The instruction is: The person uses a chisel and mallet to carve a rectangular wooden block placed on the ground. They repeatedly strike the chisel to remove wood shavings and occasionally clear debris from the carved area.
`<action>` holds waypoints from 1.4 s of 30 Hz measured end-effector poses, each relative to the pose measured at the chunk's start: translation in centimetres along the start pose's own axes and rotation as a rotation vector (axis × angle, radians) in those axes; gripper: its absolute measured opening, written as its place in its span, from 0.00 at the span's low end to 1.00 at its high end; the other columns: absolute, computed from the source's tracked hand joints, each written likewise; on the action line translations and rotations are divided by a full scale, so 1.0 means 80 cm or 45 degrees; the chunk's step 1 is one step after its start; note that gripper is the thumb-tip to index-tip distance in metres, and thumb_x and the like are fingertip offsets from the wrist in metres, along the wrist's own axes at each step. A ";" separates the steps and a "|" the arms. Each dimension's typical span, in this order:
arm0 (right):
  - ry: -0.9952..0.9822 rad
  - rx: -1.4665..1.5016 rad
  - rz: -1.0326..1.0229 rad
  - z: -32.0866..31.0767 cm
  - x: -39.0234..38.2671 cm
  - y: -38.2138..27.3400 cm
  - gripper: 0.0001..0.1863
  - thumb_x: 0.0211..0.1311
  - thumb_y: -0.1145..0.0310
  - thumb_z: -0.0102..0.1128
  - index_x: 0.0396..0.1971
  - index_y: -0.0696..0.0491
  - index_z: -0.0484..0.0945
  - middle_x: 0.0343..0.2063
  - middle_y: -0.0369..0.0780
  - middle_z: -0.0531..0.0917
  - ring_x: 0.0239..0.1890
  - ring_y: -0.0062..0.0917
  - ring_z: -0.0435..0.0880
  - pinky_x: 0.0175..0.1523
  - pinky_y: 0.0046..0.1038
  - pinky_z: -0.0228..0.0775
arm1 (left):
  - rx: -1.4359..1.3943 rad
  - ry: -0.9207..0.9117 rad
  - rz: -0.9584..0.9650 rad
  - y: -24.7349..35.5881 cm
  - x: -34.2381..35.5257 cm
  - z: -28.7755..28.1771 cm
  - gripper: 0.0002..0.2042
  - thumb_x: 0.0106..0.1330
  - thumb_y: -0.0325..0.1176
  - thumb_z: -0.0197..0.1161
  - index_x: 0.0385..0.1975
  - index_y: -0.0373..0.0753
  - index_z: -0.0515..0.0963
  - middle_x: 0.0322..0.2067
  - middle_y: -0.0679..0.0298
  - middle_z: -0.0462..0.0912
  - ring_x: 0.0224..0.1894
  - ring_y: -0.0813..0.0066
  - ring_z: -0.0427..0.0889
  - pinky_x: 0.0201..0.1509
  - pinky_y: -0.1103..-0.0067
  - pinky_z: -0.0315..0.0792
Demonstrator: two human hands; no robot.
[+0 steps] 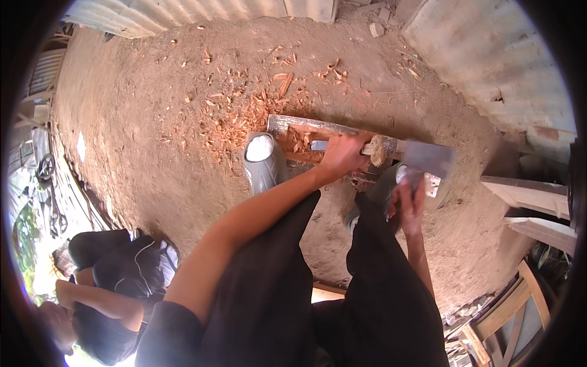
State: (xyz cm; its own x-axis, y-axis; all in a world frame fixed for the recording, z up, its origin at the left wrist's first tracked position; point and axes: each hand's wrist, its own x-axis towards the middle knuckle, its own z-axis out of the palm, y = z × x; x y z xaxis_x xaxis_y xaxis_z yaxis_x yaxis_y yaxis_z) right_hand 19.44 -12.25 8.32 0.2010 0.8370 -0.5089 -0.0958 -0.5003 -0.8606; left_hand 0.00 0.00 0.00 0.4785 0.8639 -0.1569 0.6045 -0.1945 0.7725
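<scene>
My left hand [343,155] is closed round a chisel, its flat metal blade [318,145] pointing left and its frayed wooden butt [384,150] sticking out on the right. The blade lies over a worn wooden piece [315,125] on the ground, which has wood chips in its recess. Close to the chisel's butt is the broad grey head of a mallet [428,158], smeared by motion. Below that head, my right hand [408,200] is closed on the mallet's handle, most of which is hidden. My shoes [264,168] stand against the wooden piece.
Orange wood shavings [263,110] cover the dirt floor around the work. Corrugated metal sheets [495,55] stand at the back and right. Boards [532,199] and a wooden frame [504,312] are at the right. Another person [116,287] sits at the lower left.
</scene>
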 end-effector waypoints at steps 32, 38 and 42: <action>-0.229 -0.191 0.170 0.023 0.004 -0.037 0.18 0.80 0.59 0.55 0.58 0.54 0.70 0.23 0.35 0.74 0.15 0.18 0.71 0.19 0.23 0.65 | 0.039 0.090 0.073 -0.038 -0.035 -0.017 0.28 0.44 0.44 0.79 0.46 0.42 0.81 0.32 0.55 0.88 0.37 0.51 0.88 0.37 0.60 0.77; -0.137 -0.092 0.172 0.051 -0.007 -0.048 0.17 0.80 0.60 0.55 0.58 0.54 0.70 0.23 0.34 0.74 0.16 0.16 0.72 0.20 0.22 0.65 | 0.037 0.108 0.123 -0.039 -0.032 -0.025 0.25 0.45 0.47 0.80 0.40 0.42 0.78 0.29 0.54 0.86 0.35 0.51 0.88 0.34 0.59 0.76; -0.348 -0.335 0.226 0.038 -0.002 -0.047 0.18 0.80 0.61 0.56 0.60 0.54 0.70 0.23 0.34 0.74 0.18 0.16 0.72 0.21 0.20 0.65 | 0.049 0.131 0.238 -0.042 -0.037 -0.027 0.25 0.47 0.44 0.78 0.44 0.41 0.78 0.29 0.55 0.87 0.35 0.52 0.88 0.35 0.60 0.77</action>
State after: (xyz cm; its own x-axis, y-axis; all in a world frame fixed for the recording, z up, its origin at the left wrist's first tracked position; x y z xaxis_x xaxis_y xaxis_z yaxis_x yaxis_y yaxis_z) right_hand 16.78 -9.83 11.60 -0.0658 0.7429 -0.6662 0.1540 -0.6521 -0.7423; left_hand -4.85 -0.93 -0.79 0.5186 0.8534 0.0519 0.5363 -0.3719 0.7577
